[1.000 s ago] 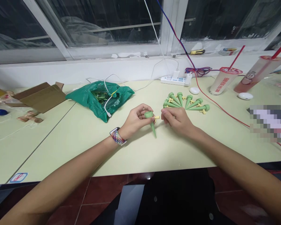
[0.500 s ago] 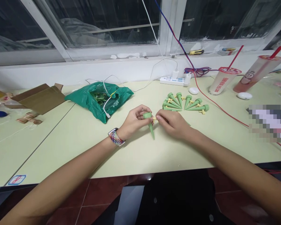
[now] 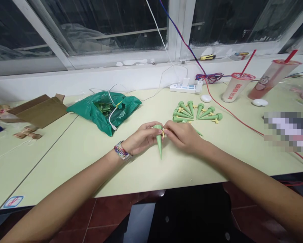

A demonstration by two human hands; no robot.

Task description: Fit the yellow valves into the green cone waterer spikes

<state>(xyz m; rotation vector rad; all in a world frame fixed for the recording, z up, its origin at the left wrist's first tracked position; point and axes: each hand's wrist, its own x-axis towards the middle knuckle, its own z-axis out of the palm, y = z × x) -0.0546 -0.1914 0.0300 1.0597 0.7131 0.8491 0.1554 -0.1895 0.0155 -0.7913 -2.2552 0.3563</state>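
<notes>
Above the pale table, my left hand (image 3: 146, 136) is closed around the wide top of a green plastic watering spike (image 3: 159, 144), its tip pointing down. A small yellow valve (image 3: 163, 133) sits at the side of the spike's top. My right hand (image 3: 181, 135) pinches at that valve, its fingertips close against my left fingers. Just beyond my right hand, several like green spikes (image 3: 199, 111) with yellow valves lie fanned out, tips inward. One more spike (image 3: 199, 132) shows partly from behind my right hand.
An open green plastic bag (image 3: 87, 109) holding more green pieces lies left, a white cable across it. Farther left are a cardboard box (image 3: 40, 109) and wooden pieces (image 3: 28, 132). A power strip (image 3: 183, 88) and two drink cups (image 3: 239, 88) stand behind; a red cable crosses the right.
The spike in my left hand has turned more upright, and the yellow valve now sits closer against it. My right hand has moved slightly left. The whole view has shifted a little.
</notes>
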